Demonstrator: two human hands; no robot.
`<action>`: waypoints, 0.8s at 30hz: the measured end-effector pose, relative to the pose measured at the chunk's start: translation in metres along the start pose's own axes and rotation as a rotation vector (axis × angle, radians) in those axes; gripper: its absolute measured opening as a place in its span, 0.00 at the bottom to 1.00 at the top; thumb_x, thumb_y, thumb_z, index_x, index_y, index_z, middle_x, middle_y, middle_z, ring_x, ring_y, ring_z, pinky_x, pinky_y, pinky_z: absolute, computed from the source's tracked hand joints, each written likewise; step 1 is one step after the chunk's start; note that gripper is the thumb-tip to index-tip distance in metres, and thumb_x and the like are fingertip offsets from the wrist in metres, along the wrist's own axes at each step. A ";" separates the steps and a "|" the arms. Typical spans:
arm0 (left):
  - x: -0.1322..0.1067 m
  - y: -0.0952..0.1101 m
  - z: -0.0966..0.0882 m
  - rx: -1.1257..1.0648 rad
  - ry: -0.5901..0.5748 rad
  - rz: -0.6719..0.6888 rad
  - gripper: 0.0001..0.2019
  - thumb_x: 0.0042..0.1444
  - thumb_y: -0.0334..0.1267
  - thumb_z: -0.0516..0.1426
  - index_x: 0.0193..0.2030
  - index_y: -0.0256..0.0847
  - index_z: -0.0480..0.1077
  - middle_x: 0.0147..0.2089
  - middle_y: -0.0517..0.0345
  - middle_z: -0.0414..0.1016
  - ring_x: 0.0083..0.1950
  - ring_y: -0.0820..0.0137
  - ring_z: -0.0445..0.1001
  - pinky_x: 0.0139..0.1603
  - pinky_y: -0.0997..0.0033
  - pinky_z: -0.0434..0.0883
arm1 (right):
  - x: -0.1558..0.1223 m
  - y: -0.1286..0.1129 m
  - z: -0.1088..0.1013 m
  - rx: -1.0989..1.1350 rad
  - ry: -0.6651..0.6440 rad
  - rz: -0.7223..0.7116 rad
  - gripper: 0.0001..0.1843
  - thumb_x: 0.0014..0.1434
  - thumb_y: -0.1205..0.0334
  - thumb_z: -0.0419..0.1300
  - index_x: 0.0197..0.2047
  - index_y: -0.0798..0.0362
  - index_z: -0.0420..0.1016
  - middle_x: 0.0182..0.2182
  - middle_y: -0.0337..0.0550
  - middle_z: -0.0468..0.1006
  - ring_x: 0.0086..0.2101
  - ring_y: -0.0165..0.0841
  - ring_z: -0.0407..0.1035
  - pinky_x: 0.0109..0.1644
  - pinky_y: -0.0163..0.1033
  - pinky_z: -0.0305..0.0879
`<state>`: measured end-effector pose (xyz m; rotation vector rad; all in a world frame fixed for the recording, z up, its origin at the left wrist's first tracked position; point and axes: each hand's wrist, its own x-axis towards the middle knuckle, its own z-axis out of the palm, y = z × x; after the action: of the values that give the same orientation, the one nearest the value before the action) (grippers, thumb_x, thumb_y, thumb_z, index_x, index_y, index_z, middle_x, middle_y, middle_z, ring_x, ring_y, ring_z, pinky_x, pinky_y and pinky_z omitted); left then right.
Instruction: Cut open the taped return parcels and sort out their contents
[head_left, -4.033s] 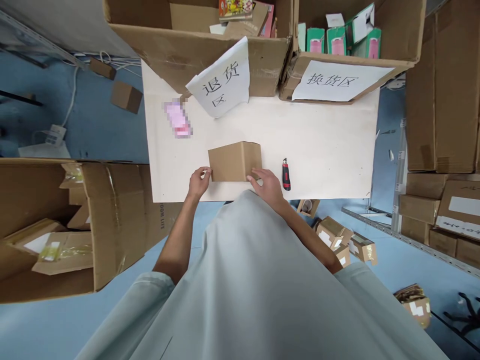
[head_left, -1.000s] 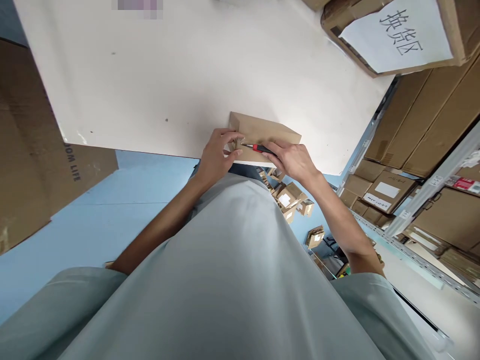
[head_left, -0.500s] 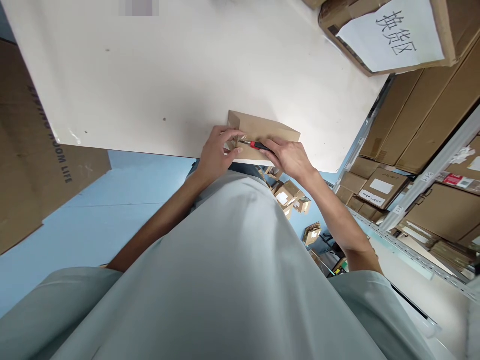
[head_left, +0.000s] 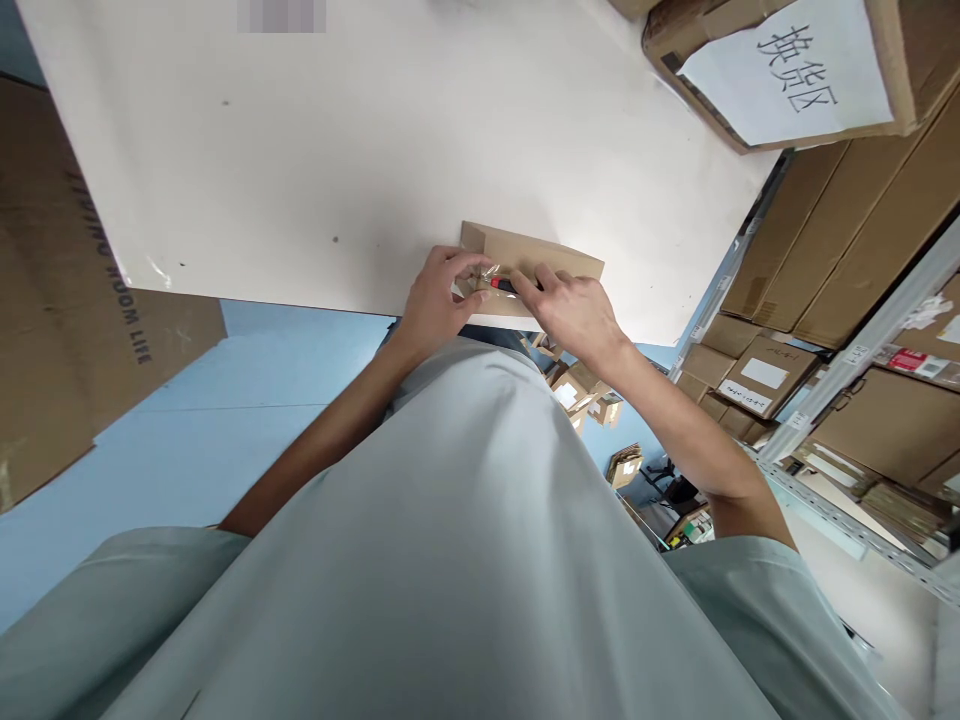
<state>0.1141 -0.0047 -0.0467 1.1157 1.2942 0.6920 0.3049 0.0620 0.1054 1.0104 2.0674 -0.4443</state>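
A small brown cardboard box [head_left: 544, 252] lies at the near edge of the white table [head_left: 337, 170]. My left hand [head_left: 436, 298] grips its left end, thumb and fingers curved around the corner. Shiny clear tape [head_left: 489, 271] shows by those fingertips. In my right hand [head_left: 576, 312] is a red and black utility knife [head_left: 502, 285], its front end pointing left at the tape. The knife's tip is too small to make out, and my fingers cover the back of its handle.
A larger carton [head_left: 780, 80] with a handwritten paper sheet stands at the table's far right. Metal shelving [head_left: 847, 360] full of cartons runs along the right. A big printed carton [head_left: 90, 330] is at left. Several small boxes [head_left: 577, 385] lie beyond the near edge.
My right hand has shifted slightly left with the knife, its fingers further forward over the handle. More of the shiny tape shows by my left fingertips. The view has shifted a little.
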 end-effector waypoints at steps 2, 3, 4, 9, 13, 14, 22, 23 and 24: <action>0.003 -0.001 -0.001 0.004 -0.002 0.007 0.21 0.65 0.40 0.66 0.65 0.52 0.80 0.67 0.49 0.75 0.61 0.57 0.82 0.51 0.61 0.86 | 0.000 0.000 -0.005 0.001 -0.006 -0.006 0.32 0.79 0.61 0.54 0.82 0.51 0.65 0.62 0.65 0.83 0.47 0.49 0.79 0.46 0.46 0.64; 0.004 -0.001 -0.001 0.004 -0.003 0.009 0.21 0.65 0.40 0.66 0.65 0.51 0.80 0.67 0.49 0.75 0.61 0.57 0.83 0.51 0.62 0.86 | 0.000 0.001 -0.006 0.001 -0.007 -0.007 0.31 0.79 0.62 0.55 0.82 0.51 0.65 0.61 0.65 0.83 0.48 0.49 0.79 0.46 0.46 0.64; 0.004 -0.002 -0.001 0.002 -0.005 0.010 0.21 0.65 0.40 0.66 0.65 0.51 0.80 0.67 0.49 0.75 0.61 0.57 0.83 0.50 0.62 0.86 | 0.000 0.001 -0.008 0.001 -0.007 -0.007 0.31 0.79 0.63 0.55 0.81 0.51 0.66 0.61 0.64 0.83 0.48 0.48 0.79 0.46 0.46 0.64; 0.005 -0.001 -0.003 -0.008 -0.014 -0.010 0.21 0.65 0.43 0.66 0.64 0.52 0.80 0.68 0.49 0.76 0.62 0.55 0.83 0.46 0.64 0.86 | -0.002 0.002 -0.010 0.006 -0.012 0.005 0.30 0.78 0.66 0.54 0.80 0.50 0.68 0.61 0.63 0.84 0.48 0.48 0.80 0.45 0.46 0.64; 0.005 -0.001 -0.003 0.010 -0.007 -0.014 0.20 0.66 0.46 0.67 0.63 0.54 0.80 0.67 0.51 0.77 0.62 0.54 0.83 0.50 0.60 0.87 | -0.004 0.001 -0.009 0.007 -0.012 0.010 0.30 0.79 0.66 0.52 0.81 0.51 0.67 0.64 0.64 0.82 0.48 0.49 0.80 0.45 0.47 0.65; 0.005 0.000 -0.003 0.019 -0.004 -0.015 0.19 0.66 0.46 0.67 0.63 0.54 0.80 0.67 0.52 0.78 0.62 0.54 0.83 0.51 0.59 0.87 | -0.004 0.001 -0.008 0.006 -0.008 0.007 0.30 0.80 0.65 0.51 0.81 0.52 0.67 0.64 0.65 0.82 0.48 0.49 0.81 0.45 0.47 0.65; 0.003 0.004 -0.003 0.066 0.031 -0.027 0.21 0.67 0.50 0.68 0.65 0.53 0.79 0.69 0.50 0.79 0.62 0.55 0.85 0.50 0.60 0.86 | 0.000 0.012 0.005 0.037 0.051 -0.047 0.30 0.81 0.60 0.50 0.82 0.51 0.65 0.63 0.67 0.82 0.48 0.51 0.80 0.45 0.48 0.66; 0.003 0.005 -0.003 0.074 0.033 -0.031 0.21 0.67 0.49 0.68 0.65 0.54 0.79 0.69 0.50 0.79 0.62 0.55 0.85 0.50 0.59 0.86 | 0.000 0.014 0.006 0.039 0.059 -0.054 0.30 0.81 0.59 0.50 0.82 0.51 0.66 0.63 0.67 0.83 0.48 0.51 0.79 0.45 0.48 0.65; 0.004 0.005 -0.003 0.081 0.035 -0.039 0.21 0.66 0.48 0.68 0.65 0.54 0.79 0.70 0.50 0.79 0.62 0.55 0.85 0.50 0.59 0.86 | 0.000 0.017 0.009 0.043 0.065 -0.059 0.30 0.81 0.59 0.50 0.82 0.51 0.66 0.62 0.66 0.83 0.47 0.51 0.79 0.45 0.48 0.65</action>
<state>0.1124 0.0013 -0.0433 1.1448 1.3809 0.6369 0.3223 0.0672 0.1006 1.0036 2.1582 -0.4936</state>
